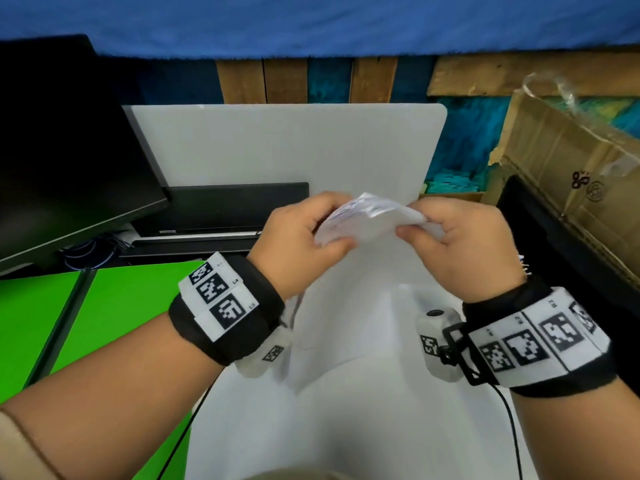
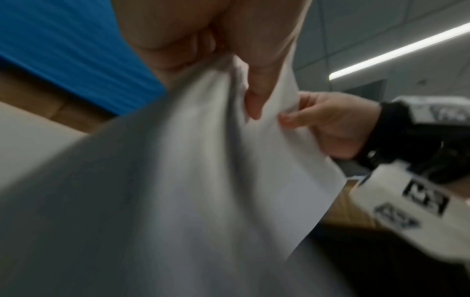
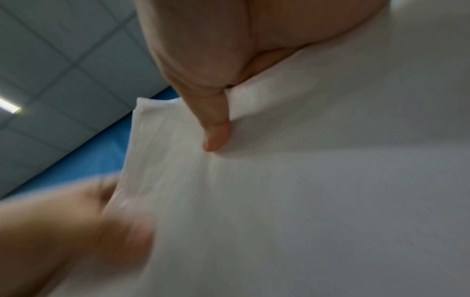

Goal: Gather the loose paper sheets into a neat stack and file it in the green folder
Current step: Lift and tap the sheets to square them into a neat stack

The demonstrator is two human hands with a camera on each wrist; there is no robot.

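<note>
Both hands hold a bundle of white paper sheets point(image 1: 360, 278) upright over the white table point(image 1: 284, 143). My left hand point(image 1: 304, 237) pinches the top edge on the left, thumb toward me. My right hand point(image 1: 446, 233) pinches the top edge on the right. The top edges are fanned and uneven. In the left wrist view the sheets point(image 2: 178, 180) hang down from my left fingers point(image 2: 254, 100), with the right hand point(image 2: 328, 124) beyond. The right wrist view shows my thumb point(image 3: 216, 132) pressed on the sheets point(image 3: 305, 180). The green folder point(image 1: 114, 317) lies open at the left.
A black monitor point(image 1: 65, 161) and a black keyboard point(image 1: 228, 209) stand at the back left. A cardboard box point(image 1: 571, 174) sits at the right, over a black object point(image 1: 554, 244). A thin black cable point(image 1: 512, 427) runs down from the right wrist.
</note>
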